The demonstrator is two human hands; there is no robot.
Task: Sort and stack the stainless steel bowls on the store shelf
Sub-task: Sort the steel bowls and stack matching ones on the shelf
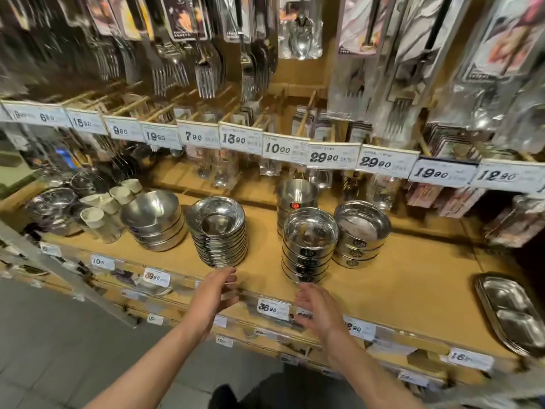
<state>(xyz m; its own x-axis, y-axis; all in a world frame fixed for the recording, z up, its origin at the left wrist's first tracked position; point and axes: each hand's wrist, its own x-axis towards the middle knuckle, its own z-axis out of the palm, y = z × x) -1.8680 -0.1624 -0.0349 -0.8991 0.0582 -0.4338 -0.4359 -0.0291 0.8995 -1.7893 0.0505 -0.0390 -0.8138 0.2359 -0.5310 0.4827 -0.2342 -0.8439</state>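
Four bowl stacks stand on the shelf (413,278) across the middle of the frame: a tilted stack (154,222) at left, a tall stack (219,231) left of centre, a centre stack (308,246), and a low stack (361,234) just right of it. Below, at the shelf's front edge, both forearms reach forward. The left hand (216,290) hovers below the tall stack, fingers straight and slightly spread, holding nothing. The right hand (318,308) hovers below the centre stack, fingers relaxed and apart, empty. A divided tray (510,311) lies at lower right.
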